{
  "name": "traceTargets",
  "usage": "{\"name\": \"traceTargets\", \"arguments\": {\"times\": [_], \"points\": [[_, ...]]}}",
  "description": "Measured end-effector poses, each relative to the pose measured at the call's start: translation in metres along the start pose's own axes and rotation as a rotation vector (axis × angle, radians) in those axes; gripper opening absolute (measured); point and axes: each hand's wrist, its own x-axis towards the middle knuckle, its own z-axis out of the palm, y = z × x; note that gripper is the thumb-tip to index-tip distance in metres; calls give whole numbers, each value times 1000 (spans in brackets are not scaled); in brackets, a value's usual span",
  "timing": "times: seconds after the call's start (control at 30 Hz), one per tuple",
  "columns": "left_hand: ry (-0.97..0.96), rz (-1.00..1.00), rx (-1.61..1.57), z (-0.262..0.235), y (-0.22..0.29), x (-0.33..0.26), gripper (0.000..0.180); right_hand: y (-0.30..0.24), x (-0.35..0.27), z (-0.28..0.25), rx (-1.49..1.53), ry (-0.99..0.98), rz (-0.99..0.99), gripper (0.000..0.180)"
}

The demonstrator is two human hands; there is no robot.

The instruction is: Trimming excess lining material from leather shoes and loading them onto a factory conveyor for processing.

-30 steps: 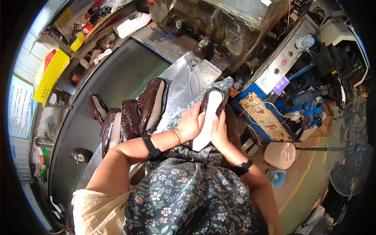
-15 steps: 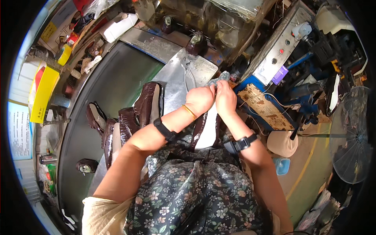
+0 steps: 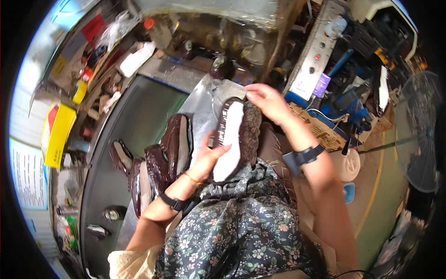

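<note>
A dark brown shoe upper with a white sole-shaped bottom facing up lies over my lap. My left hand grips it near its lower end, thumb across the white bottom and fingers around the side. My right hand is raised beside the toe end, thumb and fingertips pinched together; whatever is between them is too small to make out. Beneath the shoe a dark mottled cloth shows along its right side. Metal pincers lie just beyond the shoe on the metal plate.
Several brown shoe uppers stand on the left beside the dark conveyor belt. A control panel with buttons is at the upper right. Farther right are a fan and a round beige lid. A white jug lies at the upper left.
My hands have parted from the grey wrapped toe end. My left hand has moved down onto the shoe's side, the right stays by the toe. The view has shifted slightly.
</note>
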Motion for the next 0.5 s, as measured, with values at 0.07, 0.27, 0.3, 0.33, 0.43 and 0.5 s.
{"name": "traceTargets", "arguments": {"times": [0.07,0.27,0.3,0.33,0.43,0.5], "points": [[361,207,781,-22,16,5,95,-16,-1,-75,-338,89,38,26],[-41,520,1848,-51,-42,-19,48,-87,-80,-312,-1778,568,276,50],[-14,458,1814,-59,-50,-24,45,-108,-83,-296,-1894,747,608,72],[-94,499,1786,-60,-50,-17,48,-90,-109,-337,-1793,963,729,84],[-91,423,1535,-42,-22,-13,55,-42,-140,-372,-1068,1118,463,81],[-102,429,1233,-25,-7,-9,46,-47,-140,-338,-1178,1143,219,72]]}}
